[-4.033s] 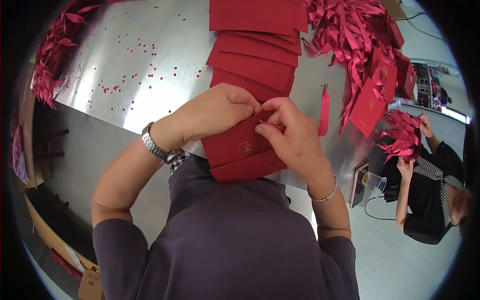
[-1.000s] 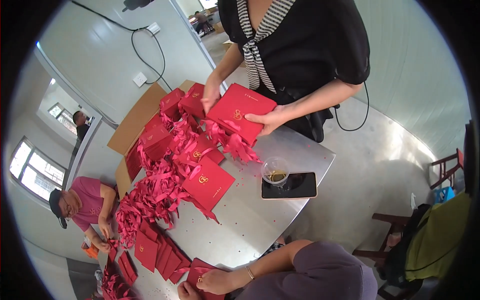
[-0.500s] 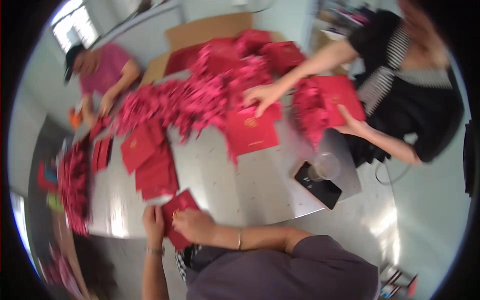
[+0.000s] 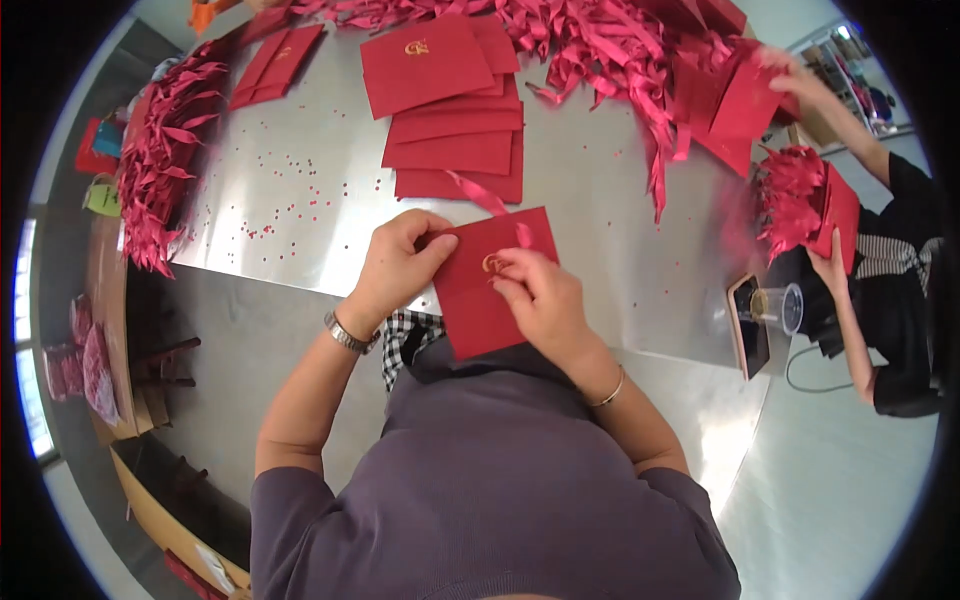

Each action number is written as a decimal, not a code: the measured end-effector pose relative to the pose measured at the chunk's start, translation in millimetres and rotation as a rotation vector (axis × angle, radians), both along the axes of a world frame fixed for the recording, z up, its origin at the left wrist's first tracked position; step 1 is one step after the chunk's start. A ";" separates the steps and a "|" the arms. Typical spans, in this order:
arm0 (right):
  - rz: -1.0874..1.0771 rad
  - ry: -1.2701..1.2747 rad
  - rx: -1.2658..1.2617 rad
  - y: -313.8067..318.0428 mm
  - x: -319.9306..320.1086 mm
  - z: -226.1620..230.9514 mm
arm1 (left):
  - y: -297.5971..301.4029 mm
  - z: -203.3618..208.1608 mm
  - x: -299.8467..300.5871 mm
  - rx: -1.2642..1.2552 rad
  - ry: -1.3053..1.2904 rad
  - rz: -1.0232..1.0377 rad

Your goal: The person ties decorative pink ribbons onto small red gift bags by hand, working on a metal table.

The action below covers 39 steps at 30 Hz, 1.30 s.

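Note:
I hold a red folded card with a gold emblem over the near edge of a metal table. My left hand grips its upper left corner. My right hand pinches at the gold emblem on its front, where a red ribbon comes off the card's top edge and trails up toward a stack of red cards.
Heaps of red ribbon cover the far side and the left edge. Small red confetti dots litter the surface. At right a person holds red cards with ribbons; a phone and a plastic cup sit nearby.
The view swung from the co-workers across the table back down to my hands. Both hands still hold the red card at the table's near edge.

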State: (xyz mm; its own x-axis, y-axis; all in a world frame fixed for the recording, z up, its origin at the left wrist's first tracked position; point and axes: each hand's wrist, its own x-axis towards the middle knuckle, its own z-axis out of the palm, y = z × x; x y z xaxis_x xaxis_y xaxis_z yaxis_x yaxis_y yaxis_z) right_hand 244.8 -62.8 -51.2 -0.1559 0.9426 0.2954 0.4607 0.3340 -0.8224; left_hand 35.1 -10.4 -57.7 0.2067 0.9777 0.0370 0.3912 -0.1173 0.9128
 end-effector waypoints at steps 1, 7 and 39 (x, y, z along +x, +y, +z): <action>-0.028 0.017 -0.074 -1.0 -0.9 0.8 | 4.0 3.6 -5.1 -0.095 -0.027 -0.065; -0.129 -0.092 -0.111 5.2 -28.3 25.1 | 14.3 16.5 -16.1 -0.309 -0.104 -0.210; -0.008 -0.135 -0.337 48.2 -42.4 31.1 | -7.0 20.2 4.7 0.127 0.168 -0.043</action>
